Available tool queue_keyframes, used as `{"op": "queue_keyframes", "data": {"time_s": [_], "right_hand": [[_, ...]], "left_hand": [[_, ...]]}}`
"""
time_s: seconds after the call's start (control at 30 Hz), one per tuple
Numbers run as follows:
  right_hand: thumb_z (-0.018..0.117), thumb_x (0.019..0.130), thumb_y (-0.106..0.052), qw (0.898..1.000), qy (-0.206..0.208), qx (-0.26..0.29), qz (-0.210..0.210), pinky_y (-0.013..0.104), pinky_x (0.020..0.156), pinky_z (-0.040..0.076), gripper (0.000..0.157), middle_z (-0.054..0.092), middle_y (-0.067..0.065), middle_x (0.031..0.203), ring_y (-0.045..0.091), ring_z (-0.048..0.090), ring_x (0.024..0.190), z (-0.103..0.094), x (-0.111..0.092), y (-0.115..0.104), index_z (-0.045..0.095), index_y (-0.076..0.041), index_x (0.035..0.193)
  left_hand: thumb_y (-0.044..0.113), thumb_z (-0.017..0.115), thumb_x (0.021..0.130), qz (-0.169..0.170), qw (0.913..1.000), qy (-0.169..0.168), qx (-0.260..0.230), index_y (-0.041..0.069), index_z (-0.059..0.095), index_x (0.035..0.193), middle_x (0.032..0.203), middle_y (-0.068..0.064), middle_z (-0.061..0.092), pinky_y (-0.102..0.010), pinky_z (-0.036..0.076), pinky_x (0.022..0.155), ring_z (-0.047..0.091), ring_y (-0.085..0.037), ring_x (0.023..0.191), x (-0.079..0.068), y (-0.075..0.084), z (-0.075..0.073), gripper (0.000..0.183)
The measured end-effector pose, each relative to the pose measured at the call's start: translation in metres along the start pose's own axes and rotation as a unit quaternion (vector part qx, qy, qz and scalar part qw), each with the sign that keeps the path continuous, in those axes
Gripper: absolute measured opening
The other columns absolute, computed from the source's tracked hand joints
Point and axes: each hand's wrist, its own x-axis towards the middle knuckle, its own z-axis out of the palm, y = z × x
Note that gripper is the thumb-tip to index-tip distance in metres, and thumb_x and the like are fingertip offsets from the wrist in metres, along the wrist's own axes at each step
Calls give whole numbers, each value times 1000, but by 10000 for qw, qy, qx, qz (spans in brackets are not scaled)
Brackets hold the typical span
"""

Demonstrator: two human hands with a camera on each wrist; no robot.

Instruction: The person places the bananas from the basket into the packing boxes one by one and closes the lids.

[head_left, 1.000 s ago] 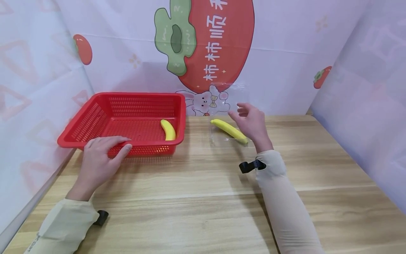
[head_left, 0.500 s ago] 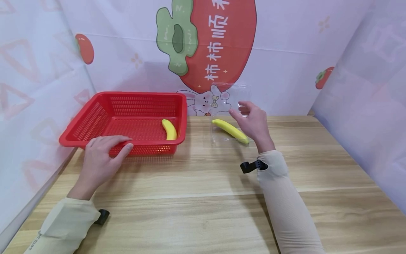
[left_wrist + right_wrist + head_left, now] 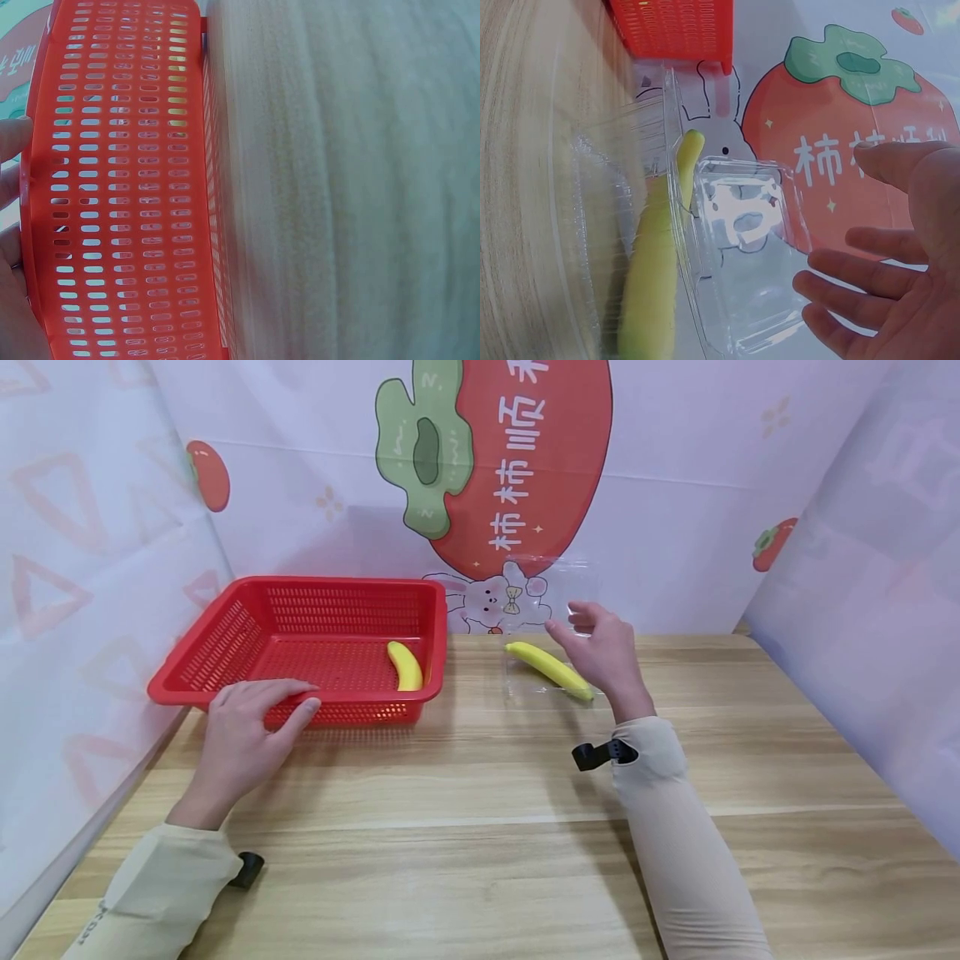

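In the head view my left hand (image 3: 247, 735) holds the near rim of a red plastic basket (image 3: 225, 700), its fingers over the edge. The left wrist view shows the slotted outer wall of the basket (image 3: 120, 195) below those fingers. A yellow banana (image 3: 405, 667) lies inside at the right end. My right hand (image 3: 600, 652) hovers with relaxed, spread fingers and holds nothing. Close to it, a longer yellow banana (image 3: 551, 671) with greenish ends lies in a clear plastic clamshell box (image 3: 757, 315), whose lid stands raised at the back.
Both things sit on a wood-grain table (image 3: 450, 860). White printed cloth (image 3: 675, 527) hangs behind and along both sides. The basket is near the left cloth wall, and a short gap separates it from the clear box.
The whole head view has shifted slightly to the right. Both hands, the basket, the bananas and the clear box keep their places relative to each other.
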Motion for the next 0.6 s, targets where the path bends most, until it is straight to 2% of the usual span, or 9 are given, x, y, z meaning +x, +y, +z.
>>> {"op": "queue_keyframes", "data": {"time_s": [0.6], "right_hand": [[66,100,-53,9998,-189,-74,-24,58,117,49,71,59,15,155,35,54,146,8,0,-2,50,-15,157]], "left_hand": [[26,75,98,39,10000,22,-34,10,75,123,126,-20,76,-67,32,112,61,-42,122,0,0,-1,30]]}}
